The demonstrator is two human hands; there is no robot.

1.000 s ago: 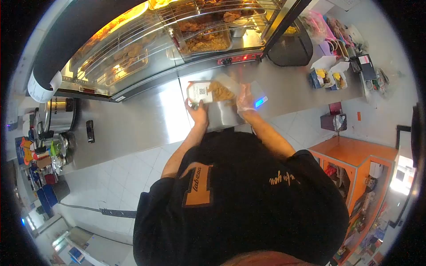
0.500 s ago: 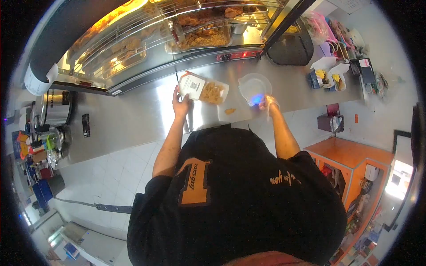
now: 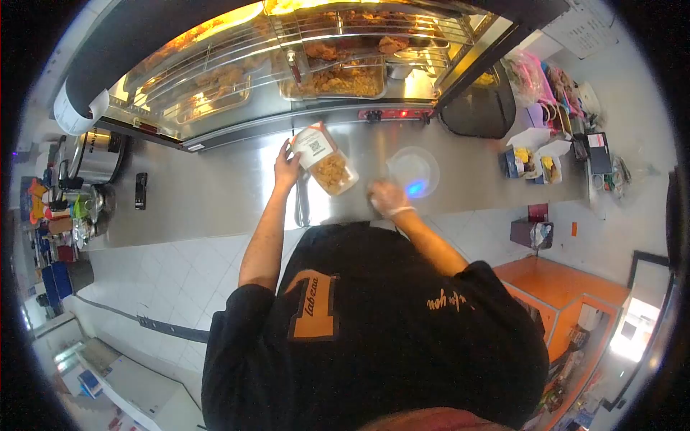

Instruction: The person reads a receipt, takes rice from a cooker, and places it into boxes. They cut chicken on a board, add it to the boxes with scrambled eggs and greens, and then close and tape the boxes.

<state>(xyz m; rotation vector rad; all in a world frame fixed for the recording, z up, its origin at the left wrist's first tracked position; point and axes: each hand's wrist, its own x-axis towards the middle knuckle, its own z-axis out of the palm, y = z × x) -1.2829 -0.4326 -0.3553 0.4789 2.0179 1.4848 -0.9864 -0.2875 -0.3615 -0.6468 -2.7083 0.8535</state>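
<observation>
My left hand (image 3: 286, 171) grips the upper left edge of a food box (image 3: 327, 159), its thumb on a white flap with a printed square code. Through the box's clear part, golden-brown fried pieces (image 3: 330, 174) show. Over the steel counter to the right of the box is my right hand (image 3: 390, 197), in a thin clear glove. Its fingers are bent down and slightly blurred, and what lies under them is hidden. Just beyond that hand rests a round translucent plastic lid or shallow bowl (image 3: 415, 167), with a blue light spot on it.
A lit warming cabinet (image 3: 338, 79) with trays of fried food borders the counter (image 3: 230, 172) at the back. A black bin-like container (image 3: 478, 108) and opened small boxes (image 3: 523, 159) stand right. A black handheld object (image 3: 141, 191) and a metal pot (image 3: 97, 154) are left.
My right hand has left the round plastic piece and moved left, covering the spot where a small fried piece lay. The food box has turned clockwise in my left hand. The view has shifted slightly.
</observation>
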